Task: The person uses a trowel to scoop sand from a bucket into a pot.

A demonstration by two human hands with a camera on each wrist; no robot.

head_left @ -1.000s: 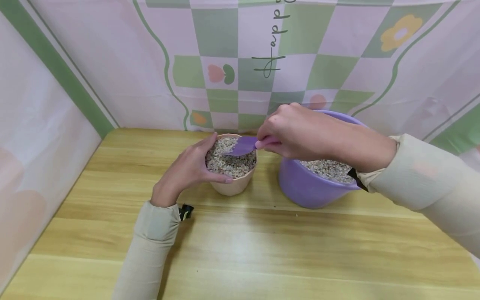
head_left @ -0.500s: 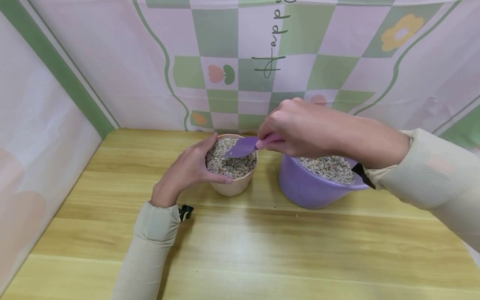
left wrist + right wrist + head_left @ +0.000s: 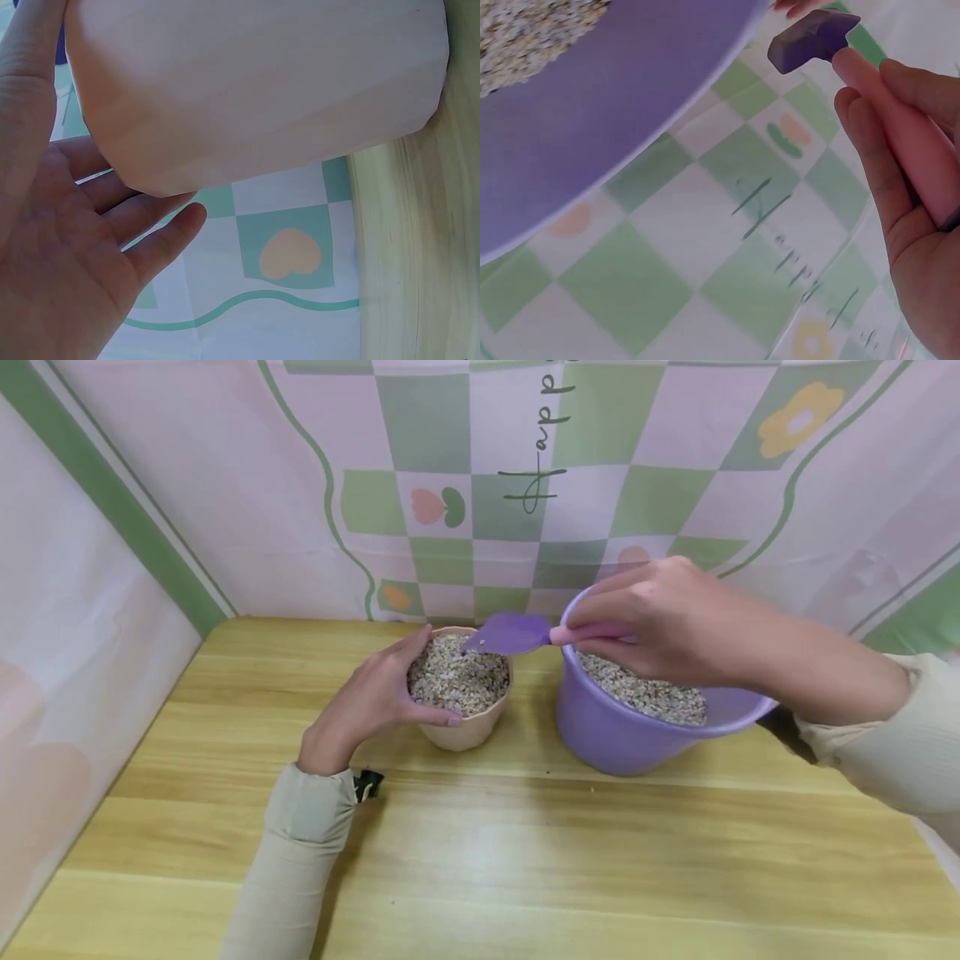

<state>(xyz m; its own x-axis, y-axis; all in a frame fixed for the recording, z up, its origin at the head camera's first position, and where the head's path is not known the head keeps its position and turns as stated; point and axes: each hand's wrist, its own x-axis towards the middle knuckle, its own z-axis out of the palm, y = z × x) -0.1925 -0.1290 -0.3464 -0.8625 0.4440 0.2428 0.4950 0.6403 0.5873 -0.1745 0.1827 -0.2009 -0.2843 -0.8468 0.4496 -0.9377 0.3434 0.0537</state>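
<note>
A small beige faceted flowerpot (image 3: 461,737), filled with speckled gravel (image 3: 453,681), stands on the table. My left hand (image 3: 371,697) holds it from the left, thumb along the near rim and fingers at the far side. The left wrist view shows the pot wall (image 3: 255,90) with the fingers (image 3: 157,217) spread behind it. My right hand (image 3: 675,618) grips the pink handle (image 3: 900,127) of a small purple trowel (image 3: 513,633). Its blade overlaps the pot's right rim in the head view, with the hand over the purple bucket (image 3: 615,739).
The bucket stands right of the pot and holds more gravel (image 3: 645,693). A few grains (image 3: 592,789) lie on the wooden table (image 3: 480,868). A checkered cloth backdrop (image 3: 435,422) rises directly behind, and another cloth wall (image 3: 90,627) bounds the left.
My right hand has moved right with the trowel, from over the pot towards the bucket, and the blade has risen off the gravel. The left hand stays on the flowerpot.
</note>
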